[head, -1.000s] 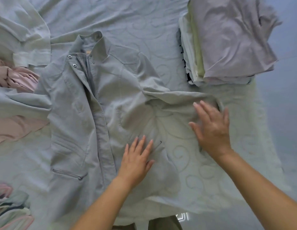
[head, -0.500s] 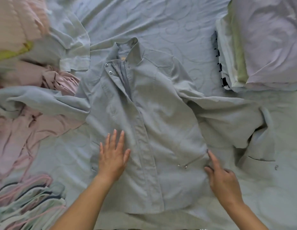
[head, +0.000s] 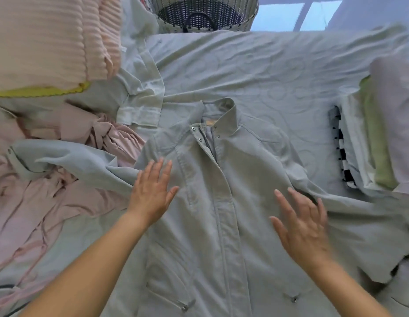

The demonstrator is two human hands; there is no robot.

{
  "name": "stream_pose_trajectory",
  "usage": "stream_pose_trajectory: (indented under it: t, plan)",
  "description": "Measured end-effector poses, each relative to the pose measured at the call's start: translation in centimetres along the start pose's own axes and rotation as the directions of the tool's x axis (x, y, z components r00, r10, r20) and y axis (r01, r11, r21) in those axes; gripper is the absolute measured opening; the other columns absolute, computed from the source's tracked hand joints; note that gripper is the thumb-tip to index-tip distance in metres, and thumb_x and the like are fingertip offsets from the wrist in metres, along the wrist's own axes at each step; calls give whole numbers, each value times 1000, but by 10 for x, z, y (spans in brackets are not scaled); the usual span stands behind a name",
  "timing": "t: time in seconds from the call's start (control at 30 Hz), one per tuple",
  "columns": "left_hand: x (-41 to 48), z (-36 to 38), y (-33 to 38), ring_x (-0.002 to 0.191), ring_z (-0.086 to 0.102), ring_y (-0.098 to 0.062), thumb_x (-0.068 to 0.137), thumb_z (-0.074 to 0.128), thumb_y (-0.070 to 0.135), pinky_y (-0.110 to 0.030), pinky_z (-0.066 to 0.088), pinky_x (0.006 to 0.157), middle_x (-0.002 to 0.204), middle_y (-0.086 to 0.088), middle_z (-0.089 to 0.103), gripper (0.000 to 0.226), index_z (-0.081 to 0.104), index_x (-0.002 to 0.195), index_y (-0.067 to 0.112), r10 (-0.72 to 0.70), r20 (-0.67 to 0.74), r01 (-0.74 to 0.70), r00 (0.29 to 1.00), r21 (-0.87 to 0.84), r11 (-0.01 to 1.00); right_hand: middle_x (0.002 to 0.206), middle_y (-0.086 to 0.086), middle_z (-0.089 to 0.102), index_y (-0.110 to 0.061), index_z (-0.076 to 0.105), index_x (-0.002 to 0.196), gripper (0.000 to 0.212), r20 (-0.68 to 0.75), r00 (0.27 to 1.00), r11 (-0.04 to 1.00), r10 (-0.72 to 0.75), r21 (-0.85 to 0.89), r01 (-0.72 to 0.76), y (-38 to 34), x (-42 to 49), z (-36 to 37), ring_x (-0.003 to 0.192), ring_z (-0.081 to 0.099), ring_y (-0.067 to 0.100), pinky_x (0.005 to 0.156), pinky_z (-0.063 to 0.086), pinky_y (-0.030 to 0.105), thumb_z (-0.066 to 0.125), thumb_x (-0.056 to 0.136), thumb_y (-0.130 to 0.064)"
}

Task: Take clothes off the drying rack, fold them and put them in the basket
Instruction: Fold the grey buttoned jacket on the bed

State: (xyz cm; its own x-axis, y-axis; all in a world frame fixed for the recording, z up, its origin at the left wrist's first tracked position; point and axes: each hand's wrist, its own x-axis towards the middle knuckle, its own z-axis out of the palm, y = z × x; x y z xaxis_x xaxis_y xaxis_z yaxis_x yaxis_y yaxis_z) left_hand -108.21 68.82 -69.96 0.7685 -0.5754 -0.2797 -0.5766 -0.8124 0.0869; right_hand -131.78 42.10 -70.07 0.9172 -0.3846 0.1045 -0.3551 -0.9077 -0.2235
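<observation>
A pale grey jacket (head: 224,202) lies face up and spread flat on the bed, collar pointing away from me, sleeves out to both sides. My left hand (head: 153,191) rests flat on its left chest panel with fingers straight. My right hand (head: 301,223) lies flat on the right panel near the sleeve seam, fingers spread. A woven basket (head: 244,21) stands at the far edge of the bed, its inside dark.
A stack of folded clothes (head: 381,138) sits at the right. Crumpled pink garments (head: 50,179) and a pale shirt (head: 141,99) lie at the left, with a ribbed peach fabric (head: 50,42) above them. The quilted bedspread (head: 267,72) lies bare behind the collar.
Both hands slid up the jacket from near the hem to the chest. The view tilted up, bringing the basket into sight.
</observation>
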Motion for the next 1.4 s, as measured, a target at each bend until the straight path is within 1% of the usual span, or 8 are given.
stream_pose_trajectory:
  t: [0.17,0.47,0.6,0.73,0.93,1.1,1.2,1.4]
  plan:
    - [54,-18,-33,142,25,-32,93,54,41,-41,18,115,152,-16,31,74,22,150,8,-81,-62,80,995,-18,997,131,15,51,-26,25,146,67,-4,995,995,97,20,-97,-12,118,15,117,48,36,109,20,60,38,86,-52]
    - [122,-2,-47,125,44,-34,89,59,44,-43,33,104,137,-13,49,67,36,144,12,-168,-78,141,983,-275,951,152,8,31,-30,0,152,101,302,953,1000,-17,-2,19,12,202,56,140,29,28,115,8,55,34,71,-81]
    - [141,14,-41,115,47,-39,90,59,36,-44,37,97,123,-18,54,47,50,129,13,-263,-88,224,961,-315,922,125,18,52,-25,17,151,91,161,987,991,-5,-134,27,23,209,78,114,50,38,104,25,62,54,78,-65]
    - [155,2,-39,102,53,-42,96,52,31,-45,42,82,116,-19,50,27,56,115,13,-291,-144,233,946,-323,917,85,19,61,-14,29,143,71,3,990,977,-138,-165,136,35,231,79,70,60,35,78,42,53,43,85,-54]
    - [184,-24,-46,106,51,-40,95,50,42,-47,41,84,116,-18,52,34,58,109,12,-284,-226,261,932,-126,957,106,21,64,-17,25,150,76,105,994,975,36,-224,-12,66,268,58,94,61,35,95,31,48,61,88,-43]
    - [175,-9,19,125,38,-35,91,42,43,-48,25,104,135,-13,45,46,54,124,13,-115,-316,61,942,-176,983,115,11,59,-13,36,141,67,-225,946,972,-233,-62,225,20,239,76,105,49,26,105,24,46,63,82,-28]
    - [156,11,65,146,8,-26,94,20,58,-48,3,117,158,-7,16,69,25,150,19,28,-84,-39,996,-141,989,89,0,64,-13,39,138,56,-204,926,931,-318,118,346,-12,205,88,84,60,23,101,31,37,54,86,-28]
    - [158,22,95,143,23,-25,82,25,68,-49,17,117,150,-5,39,82,46,139,14,-211,-117,89,971,-641,762,114,-9,66,-10,32,141,55,-114,982,835,-148,517,186,-51,154,97,107,56,9,105,32,34,47,89,-20]
